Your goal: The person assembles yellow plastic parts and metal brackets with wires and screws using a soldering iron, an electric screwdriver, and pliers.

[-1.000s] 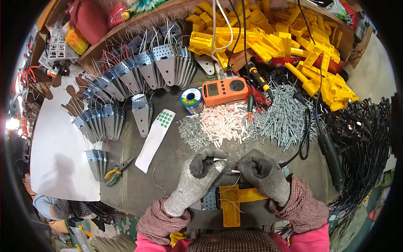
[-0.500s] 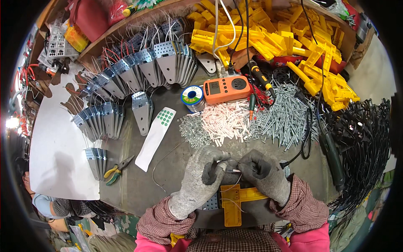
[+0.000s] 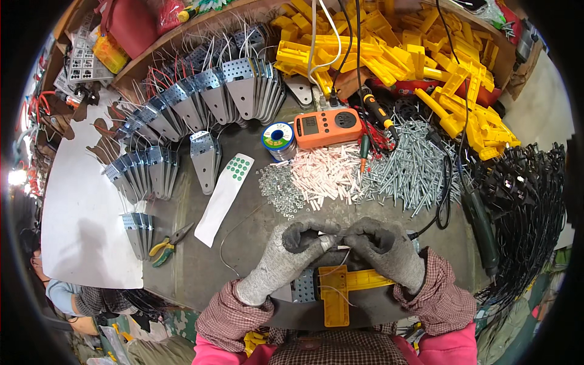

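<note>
My left hand [image 3: 298, 240], in a grey work glove, is closed with thumb and forefinger pinched on a thin wire. Opposite it, almost touching, my right hand [image 3: 380, 243] pinches at the same wire; its gloved fingertips hide the exact grip. A small white sleeve [image 3: 343, 247] shows just under the fingertips. Below the hands lies a yellow plastic holder [image 3: 336, 304], with thin pale wires curling over it. A perforated metal plate [image 3: 303, 288] sits at its left end, partly behind my left wrist.
Beyond my hands are piles of nuts [image 3: 281, 188], pale sleeves [image 3: 325, 176] and screws [image 3: 413, 167]. An orange meter [image 3: 328, 128] and solder spool [image 3: 278, 139] stand behind. Pliers [image 3: 167, 246] and a sticker strip [image 3: 224, 201] lie left; black cables [image 3: 529, 225] heap right. Another person [image 3: 64, 295] is at left.
My left hand has shifted slightly left and lower, its fingers turning toward the right hand. The right hand has moved only a little, and the view has shifted slightly.
</note>
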Available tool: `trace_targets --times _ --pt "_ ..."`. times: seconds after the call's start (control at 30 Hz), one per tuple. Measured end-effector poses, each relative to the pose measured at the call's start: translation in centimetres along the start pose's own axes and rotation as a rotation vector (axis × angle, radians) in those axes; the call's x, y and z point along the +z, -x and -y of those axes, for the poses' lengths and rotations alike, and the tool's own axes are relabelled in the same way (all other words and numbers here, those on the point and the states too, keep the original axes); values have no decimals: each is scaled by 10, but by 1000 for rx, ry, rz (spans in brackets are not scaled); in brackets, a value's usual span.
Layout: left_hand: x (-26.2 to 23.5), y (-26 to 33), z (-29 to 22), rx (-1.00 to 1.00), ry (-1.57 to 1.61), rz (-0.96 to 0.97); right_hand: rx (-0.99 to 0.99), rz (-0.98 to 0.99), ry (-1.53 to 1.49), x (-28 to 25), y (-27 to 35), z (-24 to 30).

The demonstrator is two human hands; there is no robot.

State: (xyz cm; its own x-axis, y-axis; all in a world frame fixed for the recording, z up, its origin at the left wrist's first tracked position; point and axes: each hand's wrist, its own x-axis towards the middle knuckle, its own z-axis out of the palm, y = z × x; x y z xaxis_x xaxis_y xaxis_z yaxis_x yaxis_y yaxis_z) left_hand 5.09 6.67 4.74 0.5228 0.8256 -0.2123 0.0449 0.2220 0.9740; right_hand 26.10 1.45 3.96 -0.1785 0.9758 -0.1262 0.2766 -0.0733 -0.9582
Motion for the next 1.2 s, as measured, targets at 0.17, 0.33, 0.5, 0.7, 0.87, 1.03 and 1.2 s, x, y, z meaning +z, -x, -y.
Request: trace_targets --times 0.17,0.33,0.5,0.7,0.87,1.03,1.2 --pt "10 2 7 97 -90 -35 12 -39 23 1 0 -6" --pt "-3 -5 23 267 -209 53 -8 118 -131 -11 5 -4" --pt "10 -3 21 127 -8 65 -104 260 -79 -13 4 -3" --pt "0 -2 7 39 -33 59 -59 59 44 -12 4 2" --pt "13 -6 4 33 11 69 -242 -15 210 4 3 -3" --pt "17 -7 17 53 161 -89 -141 40 80 7 1 -9" --pt "7 -6 16 95 203 -131 4 -25 226 5 2 -8"
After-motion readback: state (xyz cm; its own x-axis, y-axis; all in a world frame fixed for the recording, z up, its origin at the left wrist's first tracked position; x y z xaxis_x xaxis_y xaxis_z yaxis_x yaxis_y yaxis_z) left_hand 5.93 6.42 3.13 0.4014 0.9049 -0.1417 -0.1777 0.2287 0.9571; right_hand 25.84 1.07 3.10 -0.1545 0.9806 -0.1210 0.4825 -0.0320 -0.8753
